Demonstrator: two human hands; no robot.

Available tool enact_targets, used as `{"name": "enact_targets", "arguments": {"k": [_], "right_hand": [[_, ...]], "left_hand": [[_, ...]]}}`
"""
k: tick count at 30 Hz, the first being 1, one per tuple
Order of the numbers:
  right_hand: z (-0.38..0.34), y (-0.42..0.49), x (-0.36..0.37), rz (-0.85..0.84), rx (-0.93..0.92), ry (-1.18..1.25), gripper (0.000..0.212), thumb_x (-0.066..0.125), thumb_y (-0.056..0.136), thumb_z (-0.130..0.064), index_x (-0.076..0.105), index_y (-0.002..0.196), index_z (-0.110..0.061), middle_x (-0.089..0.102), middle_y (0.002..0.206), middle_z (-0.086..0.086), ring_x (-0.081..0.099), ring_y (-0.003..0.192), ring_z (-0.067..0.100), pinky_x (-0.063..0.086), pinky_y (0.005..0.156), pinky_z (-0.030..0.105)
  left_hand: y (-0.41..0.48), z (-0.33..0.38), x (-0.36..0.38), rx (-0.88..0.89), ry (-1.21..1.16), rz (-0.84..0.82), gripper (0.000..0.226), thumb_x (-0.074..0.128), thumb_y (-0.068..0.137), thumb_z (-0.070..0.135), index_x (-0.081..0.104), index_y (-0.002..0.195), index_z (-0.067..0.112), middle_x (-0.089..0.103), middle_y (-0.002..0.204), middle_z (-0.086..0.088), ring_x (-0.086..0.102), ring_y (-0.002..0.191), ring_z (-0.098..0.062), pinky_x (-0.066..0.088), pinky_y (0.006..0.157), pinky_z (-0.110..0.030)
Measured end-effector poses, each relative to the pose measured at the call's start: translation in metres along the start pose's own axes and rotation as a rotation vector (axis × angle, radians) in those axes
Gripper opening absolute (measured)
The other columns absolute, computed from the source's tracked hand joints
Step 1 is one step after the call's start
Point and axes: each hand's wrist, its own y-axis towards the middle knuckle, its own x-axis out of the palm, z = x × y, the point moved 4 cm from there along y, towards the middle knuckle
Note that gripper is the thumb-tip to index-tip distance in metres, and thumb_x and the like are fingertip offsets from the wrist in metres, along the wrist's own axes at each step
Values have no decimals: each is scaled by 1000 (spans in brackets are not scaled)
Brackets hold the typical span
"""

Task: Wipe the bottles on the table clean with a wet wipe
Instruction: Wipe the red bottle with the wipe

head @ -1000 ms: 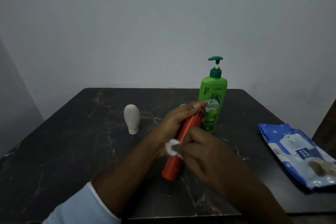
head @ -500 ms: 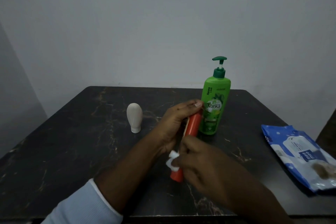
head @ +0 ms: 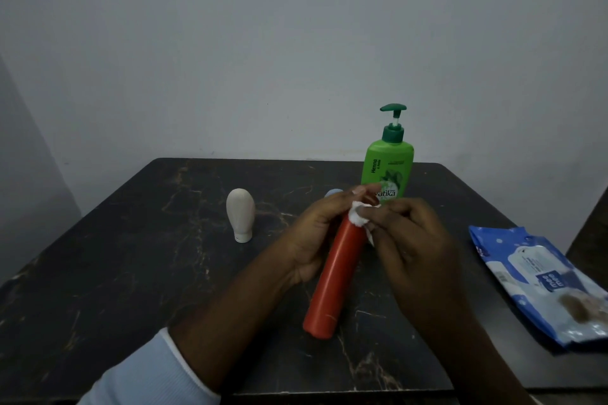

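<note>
Table (head: pixel 131 273) dark marbled, wall (head: pixel 296 43) pale; left fingers (head: pixel 335 207) grip orange bottle (head: pixel 332 283), right fingers (head: pixel 394 209) pinch wipe (head: pixel 360 219).

Orange-red is seen on the slim bottle (head: pixel 332 276), green on the pump bottle (head: pixel 388 168), white on the wipe (head: pixel 358 220); the black table (head: pixel 131 256) is tan-veined.

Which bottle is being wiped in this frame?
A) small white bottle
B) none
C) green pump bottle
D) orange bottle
D: the left hand holds the orange bottle while the right hand presses the wet wipe against its upper end.
</note>
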Motion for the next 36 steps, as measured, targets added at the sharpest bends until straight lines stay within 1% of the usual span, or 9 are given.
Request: {"name": "enact_targets", "arguments": {"k": [4, 11, 17, 21, 24, 27, 29, 32, 36], "right_hand": [[-20, -6, 18, -246, -109, 72, 37, 60, 91, -8, 63, 122, -26, 50, 107, -7, 54, 97, 5, 45, 82, 18], [-35, -8, 17, -589, -201, 110, 24, 59, 92, -23, 68, 112, -32, 52, 104, -16, 54, 94, -4, 36, 80, 4], [-23, -4, 8, -594, -112, 244, 23, 61, 89, -26, 71, 108, -36, 56, 105, -19, 60, 99, 3, 45, 80, 11], [-9, 0, 11, -402, 45, 324, 20, 66, 90, -24, 72, 105, -36, 63, 103, -15, 64, 99, 8, 52, 79, 21], [-10, -2, 18, -290, 112, 341, 22, 66, 90, -14, 71, 99, -33, 64, 101, -13, 65, 97, 9, 53, 79, 25], [-21, -3, 17, -344, 71, 342, 16, 63, 88, -21, 70, 96, -33, 62, 99, -16, 64, 95, 5, 48, 77, 14], [-29, -3, 14, -438, 4, 283, 18, 64, 87, -22, 71, 98, -34, 59, 100, -18, 62, 94, 3, 45, 76, 11], [-47, -7, 16, -539, -129, 166, 19, 62, 90, -22, 71, 103, -33, 53, 100, -19, 56, 92, -3, 40, 77, 8], [-52, -11, 27, -497, -147, 74, 23, 60, 93, -22, 69, 111, -33, 53, 103, -13, 52, 95, 0, 42, 82, 15]], "left_hand": [[-1, 8, -1, -23, -218, -27, 40, 53, 103, 47, 64, 131, 20, 65, 107, -12, 58, 79, -20, 50, 71, -31], [-3, 25, -14, 83, -318, 98, 46, 48, 104, 51, 55, 136, 18, 68, 105, -15, 59, 81, -25, 56, 63, -32], [-3, 24, -15, 97, -445, 126, 43, 48, 102, 53, 51, 129, 21, 64, 104, -12, 56, 82, -22, 57, 62, -30], [-4, 25, -18, 75, -469, 153, 47, 47, 101, 56, 63, 118, 15, 66, 99, -11, 60, 76, -21, 57, 60, -28], [-2, 25, -25, 82, -428, 241, 59, 46, 100, 57, 53, 140, 14, 65, 101, -10, 56, 79, -21, 57, 60, -29], [0, 26, -33, 90, -396, 299, 72, 48, 98, 59, 41, 155, 17, 63, 103, -10, 54, 77, -21, 55, 57, -28], [1, 25, -31, 98, -404, 304, 64, 50, 98, 59, 55, 143, 14, 65, 101, -10, 56, 76, -20, 54, 58, -28], [3, 18, -26, 72, -402, 273, 54, 52, 98, 58, 72, 103, 8, 68, 94, -10, 58, 76, -19, 51, 65, -28], [8, 13, -22, 63, -337, 241, 45, 51, 99, 56, 69, 108, 16, 67, 101, -12, 59, 79, -22, 52, 65, -30]]}}
